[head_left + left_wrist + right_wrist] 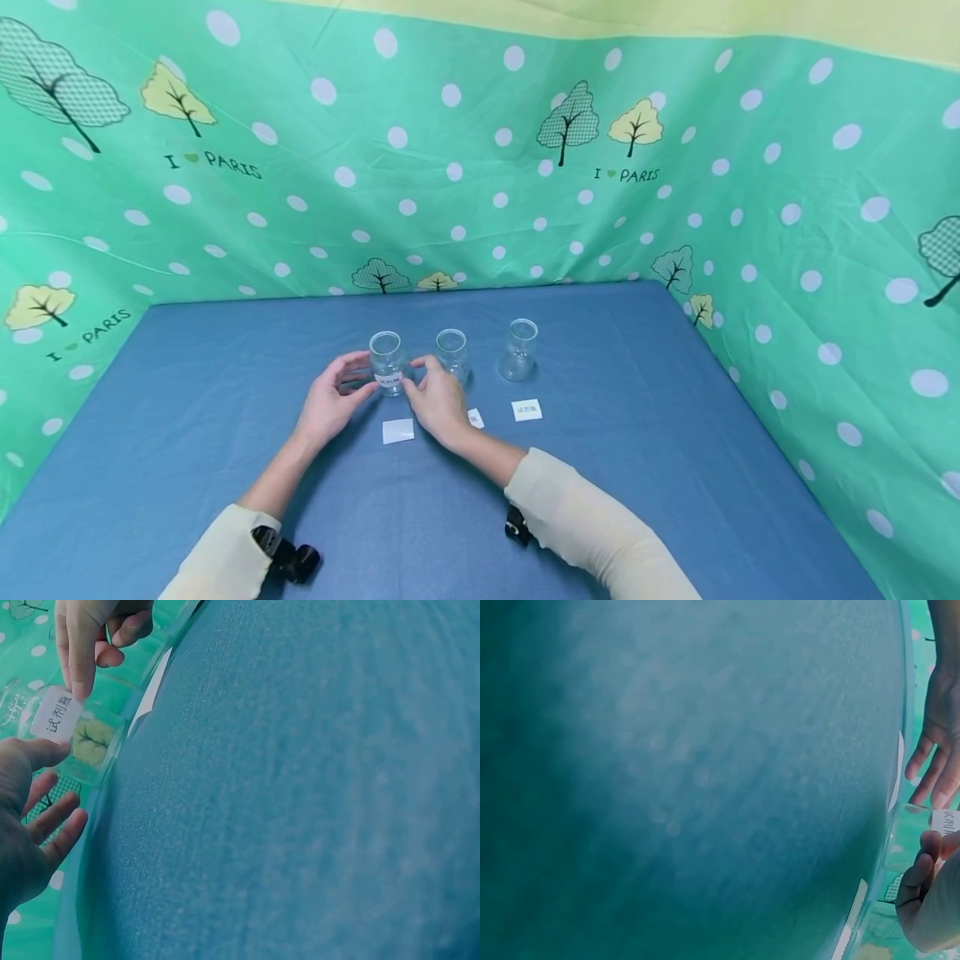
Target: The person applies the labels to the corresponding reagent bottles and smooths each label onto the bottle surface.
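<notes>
A clear glass reagent bottle (387, 360) stands upright on the blue table, at the left of a row. On its front is a white label (56, 715) with dark Chinese characters. My left hand (333, 402) holds the bottle's left side, its thumb on the label's edge and its other fingers spread around the glass. From the right, my right hand (441, 403) holds the same bottle, with a digit pressing the label's opposite edge. A blank white paper piece (397, 431) lies in front of the bottle.
Beside my right hand stands a second glass bottle (452, 343), partly hidden by it. A third bottle (519, 354) is farther right. In front of them lie a printed label (527, 409) and another label (476, 418), half covered by my right wrist. A green dotted cloth (465, 200) hangs behind.
</notes>
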Action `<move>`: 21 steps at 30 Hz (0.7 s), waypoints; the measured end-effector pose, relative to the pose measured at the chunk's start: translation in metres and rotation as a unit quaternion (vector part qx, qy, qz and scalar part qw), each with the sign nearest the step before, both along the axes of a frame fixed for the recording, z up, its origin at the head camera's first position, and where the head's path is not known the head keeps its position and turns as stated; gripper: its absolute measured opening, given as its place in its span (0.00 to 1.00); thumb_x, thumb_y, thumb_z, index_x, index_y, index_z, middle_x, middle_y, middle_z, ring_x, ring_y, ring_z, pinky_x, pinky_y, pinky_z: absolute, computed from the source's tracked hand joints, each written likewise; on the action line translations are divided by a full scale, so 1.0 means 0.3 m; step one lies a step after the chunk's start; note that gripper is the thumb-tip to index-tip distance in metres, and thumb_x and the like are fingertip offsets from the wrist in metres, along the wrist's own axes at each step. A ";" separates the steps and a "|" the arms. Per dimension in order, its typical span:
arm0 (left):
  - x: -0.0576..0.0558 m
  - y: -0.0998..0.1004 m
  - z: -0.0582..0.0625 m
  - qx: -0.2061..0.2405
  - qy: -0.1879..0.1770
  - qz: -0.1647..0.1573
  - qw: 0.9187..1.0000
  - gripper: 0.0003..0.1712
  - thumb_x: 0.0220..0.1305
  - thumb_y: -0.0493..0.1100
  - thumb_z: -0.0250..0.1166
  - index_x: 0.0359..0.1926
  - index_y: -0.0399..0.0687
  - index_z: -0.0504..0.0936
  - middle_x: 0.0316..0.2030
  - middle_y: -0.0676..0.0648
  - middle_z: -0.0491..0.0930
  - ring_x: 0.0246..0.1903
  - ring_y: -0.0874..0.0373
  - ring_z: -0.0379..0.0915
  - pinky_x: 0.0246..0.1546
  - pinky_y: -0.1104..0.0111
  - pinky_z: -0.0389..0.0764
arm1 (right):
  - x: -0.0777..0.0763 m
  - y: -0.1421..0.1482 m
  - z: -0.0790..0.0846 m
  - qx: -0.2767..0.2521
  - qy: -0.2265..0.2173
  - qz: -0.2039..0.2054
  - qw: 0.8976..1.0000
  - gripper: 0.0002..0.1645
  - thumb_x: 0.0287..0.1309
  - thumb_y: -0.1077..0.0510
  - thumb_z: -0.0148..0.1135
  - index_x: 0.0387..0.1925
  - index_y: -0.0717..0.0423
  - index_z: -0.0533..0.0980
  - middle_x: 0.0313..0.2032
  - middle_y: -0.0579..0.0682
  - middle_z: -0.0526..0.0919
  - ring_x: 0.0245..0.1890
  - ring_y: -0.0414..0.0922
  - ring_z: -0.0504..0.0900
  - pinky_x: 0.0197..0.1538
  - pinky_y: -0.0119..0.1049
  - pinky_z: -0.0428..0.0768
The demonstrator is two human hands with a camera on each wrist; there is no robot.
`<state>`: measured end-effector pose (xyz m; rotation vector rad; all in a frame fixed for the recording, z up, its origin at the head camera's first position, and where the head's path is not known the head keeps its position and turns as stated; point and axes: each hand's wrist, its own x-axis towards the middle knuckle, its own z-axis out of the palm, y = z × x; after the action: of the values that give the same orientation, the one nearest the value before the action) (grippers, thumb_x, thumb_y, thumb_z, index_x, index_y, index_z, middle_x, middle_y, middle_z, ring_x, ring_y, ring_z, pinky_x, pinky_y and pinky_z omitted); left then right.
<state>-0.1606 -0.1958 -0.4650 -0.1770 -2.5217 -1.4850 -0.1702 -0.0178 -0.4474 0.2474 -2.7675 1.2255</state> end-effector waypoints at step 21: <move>0.028 -0.018 0.026 -0.016 -0.003 0.020 1.000 0.25 0.59 0.43 0.66 0.56 0.45 0.73 0.48 0.40 0.80 0.43 0.56 0.75 0.39 0.75 0.75 | 0.023 0.045 0.043 0.038 0.013 0.027 0.999 0.15 0.55 0.42 0.62 0.41 0.43 0.77 0.20 0.38 0.76 0.19 0.32 0.71 0.25 0.28 0.67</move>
<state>-0.1521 -0.2013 -0.4572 -0.1263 -2.5403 -1.4328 -0.1635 -0.0042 -0.4344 0.3451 -2.8071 1.1209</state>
